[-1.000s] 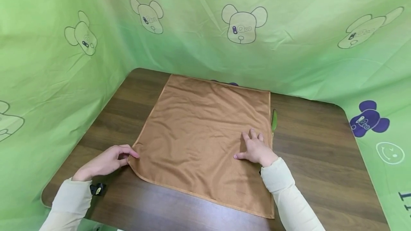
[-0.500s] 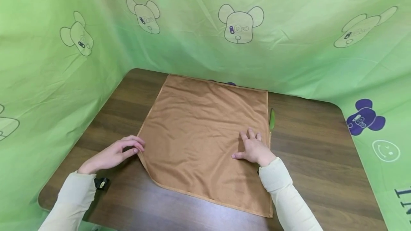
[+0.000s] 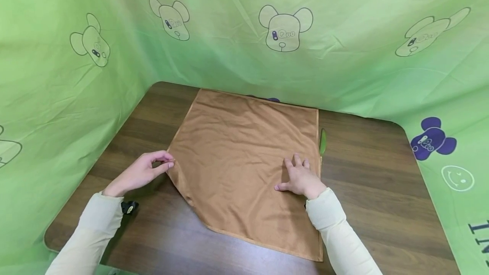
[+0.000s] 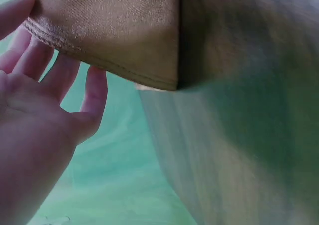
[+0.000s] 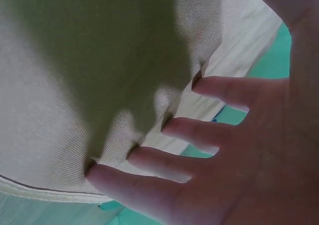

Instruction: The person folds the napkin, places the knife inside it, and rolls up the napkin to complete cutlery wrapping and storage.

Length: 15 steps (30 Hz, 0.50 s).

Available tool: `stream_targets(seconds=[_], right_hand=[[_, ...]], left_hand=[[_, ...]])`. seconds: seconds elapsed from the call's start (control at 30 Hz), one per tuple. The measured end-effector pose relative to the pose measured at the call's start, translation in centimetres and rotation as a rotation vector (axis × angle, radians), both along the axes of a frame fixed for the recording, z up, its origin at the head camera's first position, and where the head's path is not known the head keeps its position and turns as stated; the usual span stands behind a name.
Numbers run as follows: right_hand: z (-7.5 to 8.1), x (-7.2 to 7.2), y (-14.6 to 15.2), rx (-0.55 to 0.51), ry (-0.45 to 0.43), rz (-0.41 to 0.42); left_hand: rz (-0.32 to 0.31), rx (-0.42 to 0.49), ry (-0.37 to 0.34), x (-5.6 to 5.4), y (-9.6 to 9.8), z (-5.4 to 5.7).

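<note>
A brown cloth (image 3: 233, 147) with a stitched hem lies over the table, slightly wrinkled. At its left edge my left hand (image 3: 143, 171) pinches the hem between thumb and fingers and lifts it. The near left part of the cloth is drawn up, so its front edge slants. In the left wrist view a flap of the cloth (image 4: 114, 36) hangs from the fingers of the left hand (image 4: 35, 115). My right hand (image 3: 301, 180) rests on the cloth near its right edge with fingers spread. Fingertips of the right hand (image 5: 249, 140) press the fabric in the right wrist view.
A brown wooden table (image 3: 378, 181) extends past the cloth on both sides. From under the cloth's right edge pokes a narrow green, leaf-shaped thing (image 3: 323, 141). Green printed curtains (image 3: 225, 29) enclose the back and sides of the table.
My left hand has moved up and to the right in the head view, drawing the cloth's near left corner away from the table's front. My right hand has stayed in place.
</note>
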State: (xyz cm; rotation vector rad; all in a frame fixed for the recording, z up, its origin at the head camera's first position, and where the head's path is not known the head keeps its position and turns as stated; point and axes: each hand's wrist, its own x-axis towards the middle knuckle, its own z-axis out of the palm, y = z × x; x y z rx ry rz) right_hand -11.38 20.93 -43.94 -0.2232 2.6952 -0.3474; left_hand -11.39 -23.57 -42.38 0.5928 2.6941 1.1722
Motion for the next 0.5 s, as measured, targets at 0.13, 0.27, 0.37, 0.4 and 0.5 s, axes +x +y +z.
stream_targets(seconds=[0.13, 0.27, 0.37, 0.4, 0.5], right_hand=[[0.0, 0.0, -0.1, 0.005, 0.014, 0.003], [0.1, 0.0, -0.2, 0.003, 0.022, -0.001], [0.2, 0.0, -0.2, -0.001, 0.03, 0.001], [0.2, 0.1, -0.3, -0.002, 0.033, 0.003], [0.2, 0.1, -0.3, -0.007, 0.038, -0.001]], left_hand=[[-0.032, 0.017, 0.078, -0.6, 0.6, 0.2], [-0.08, 0.027, 0.197, -1.2, 1.4, 0.3], [-0.082, 0.01, 0.26, -1.7, 2.0, 0.4], [-0.078, 0.007, 0.272, -1.8, 2.2, 0.5], [-0.055, -0.002, 0.271, -2.3, 2.9, 0.7]])
